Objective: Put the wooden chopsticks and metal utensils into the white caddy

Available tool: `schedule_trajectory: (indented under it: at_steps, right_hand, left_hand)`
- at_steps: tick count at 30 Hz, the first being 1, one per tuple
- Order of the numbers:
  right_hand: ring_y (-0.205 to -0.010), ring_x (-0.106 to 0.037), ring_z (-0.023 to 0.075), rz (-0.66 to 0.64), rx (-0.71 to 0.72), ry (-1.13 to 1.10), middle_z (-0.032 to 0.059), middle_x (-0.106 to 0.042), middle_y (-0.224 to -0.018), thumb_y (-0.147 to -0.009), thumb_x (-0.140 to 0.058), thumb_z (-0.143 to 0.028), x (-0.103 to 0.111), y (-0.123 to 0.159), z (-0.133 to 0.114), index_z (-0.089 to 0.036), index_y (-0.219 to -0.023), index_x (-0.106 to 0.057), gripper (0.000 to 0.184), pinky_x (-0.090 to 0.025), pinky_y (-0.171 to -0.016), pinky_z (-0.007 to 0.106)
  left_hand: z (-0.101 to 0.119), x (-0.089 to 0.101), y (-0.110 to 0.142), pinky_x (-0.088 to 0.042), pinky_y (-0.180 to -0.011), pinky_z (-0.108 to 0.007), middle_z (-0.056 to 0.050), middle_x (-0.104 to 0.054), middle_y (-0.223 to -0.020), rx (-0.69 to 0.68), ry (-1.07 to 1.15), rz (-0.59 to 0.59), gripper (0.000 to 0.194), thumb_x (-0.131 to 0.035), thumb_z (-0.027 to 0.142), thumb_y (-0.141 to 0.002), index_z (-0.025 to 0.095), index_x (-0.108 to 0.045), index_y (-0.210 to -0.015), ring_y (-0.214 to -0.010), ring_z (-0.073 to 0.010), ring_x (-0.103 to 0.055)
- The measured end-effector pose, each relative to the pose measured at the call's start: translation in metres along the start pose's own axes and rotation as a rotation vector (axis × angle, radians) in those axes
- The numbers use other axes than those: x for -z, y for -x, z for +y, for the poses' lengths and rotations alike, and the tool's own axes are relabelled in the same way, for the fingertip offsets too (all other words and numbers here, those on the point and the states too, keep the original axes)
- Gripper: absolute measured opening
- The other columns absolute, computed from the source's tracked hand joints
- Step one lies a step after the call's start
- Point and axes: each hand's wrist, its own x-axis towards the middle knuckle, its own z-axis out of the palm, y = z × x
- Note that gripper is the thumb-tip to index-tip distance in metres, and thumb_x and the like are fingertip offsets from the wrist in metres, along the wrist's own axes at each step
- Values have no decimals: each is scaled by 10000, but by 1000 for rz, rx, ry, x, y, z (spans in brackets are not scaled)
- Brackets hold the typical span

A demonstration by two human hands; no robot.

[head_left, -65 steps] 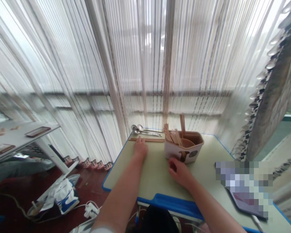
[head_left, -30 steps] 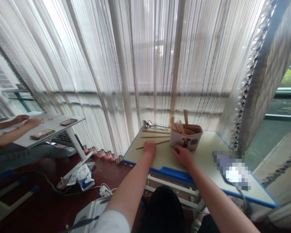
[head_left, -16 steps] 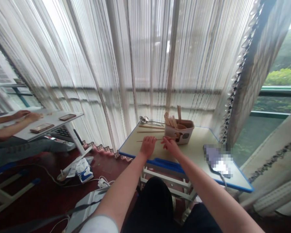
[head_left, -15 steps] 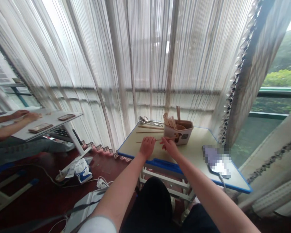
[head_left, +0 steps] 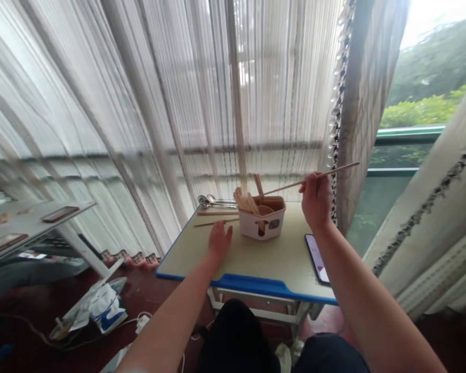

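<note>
My right hand (head_left: 317, 199) is raised above the table's right side, closed around a long wooden chopstick (head_left: 345, 167). The chopstick slants down leftward, its lower tip over the utensil box (head_left: 249, 228). This white box with a brown inside holds light wooden utensils (head_left: 248, 203) and upright chopsticks (head_left: 259, 185). My left hand (head_left: 219, 240) rests on the tabletop left of the box, fingers stretched out and thumb apart. Its fingertips are at a chopstick (head_left: 204, 225) lying flat; whether they press on it is unclear. Another chopstick (head_left: 213, 213) lies behind, in front of metal ladles (head_left: 221, 203).
The small table (head_left: 186, 254) has a blue edge. A phone (head_left: 316, 259) lies at its right side, beneath my right forearm. Sheer curtains (head_left: 202, 103) hang right behind. At left, another table (head_left: 62, 224) carries trays, with a person's hand at its edge. Bags (head_left: 104, 311) and cables lie on the floor.
My right hand has lifted a chopstick off the table and carried it up and right, past the box. My left hand has let go of it and moved nearer another chopstick. The view swung right.
</note>
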Motion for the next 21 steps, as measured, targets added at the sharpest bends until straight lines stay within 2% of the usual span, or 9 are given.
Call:
schedule_trajectory:
  at_steps: [3, 7, 11, 13, 17, 21]
  right_hand:
    - [-601, -510, 125, 24, 117, 193, -3, -525, -665, -910, -349, -406, -2, -18, 18, -199, -876, -480, 247, -402, -610, 268]
    - [-740, -556, 168, -109, 203, 368, 60, -597, -799, -913, -341, -377, -14, -28, 40, -191, -886, -507, 251, -404, -664, 294]
    - [-716, -567, 168, -234, 240, 400, 63, -612, -798, -915, -332, -398, -28, -28, 52, -186, -900, -524, 286, -408, -630, 285]
    - [-682, -561, 161, -217, 258, 399, 56, -610, -772, -918, -324, -399, -32, -29, 53, -186, -903, -521, 291, -408, -616, 282]
    - [-634, -539, 154, -150, 285, 383, 42, -596, -727, -928, -303, -378, -35, -39, 48, -187, -900, -505, 279, -404, -619, 286]
    - [-646, -530, 166, -225, 338, 411, 46, -588, -723, -920, -319, -376, -41, -46, 45, -188, -872, -505, 268, -386, -611, 290]
  left_hand:
    - [5, -31, -16, -474, -800, -314, -102, -552, -1057, 65, 121, -28, 270, -427, 291, -883, 152, -485, -1107, -825, -152, -581]
    - [-3, -51, -27, -475, -824, -317, -104, -550, -1074, 97, 141, -88, 305, -432, 196, -851, 154, -475, -1150, -878, -159, -581]
    - [-9, -49, -27, -454, -874, -311, -92, -562, -1085, 76, 110, -178, 418, -396, 83, -788, 168, -479, -1189, -972, -170, -559]
    - [-6, -46, -26, -451, -871, -298, -86, -558, -1101, 52, 103, -228, 431, -396, 78, -777, 179, -495, -1184, -963, -167, -561]
    - [3, -43, -26, -450, -847, -283, -82, -565, -1102, 66, 86, -252, 428, -397, 72, -773, 180, -511, -1171, -952, -163, -563]
    - [5, -43, -29, -435, -847, -283, -68, -607, -1011, 49, 39, -331, 342, -427, 82, -766, 184, -585, -1051, -938, -169, -560]
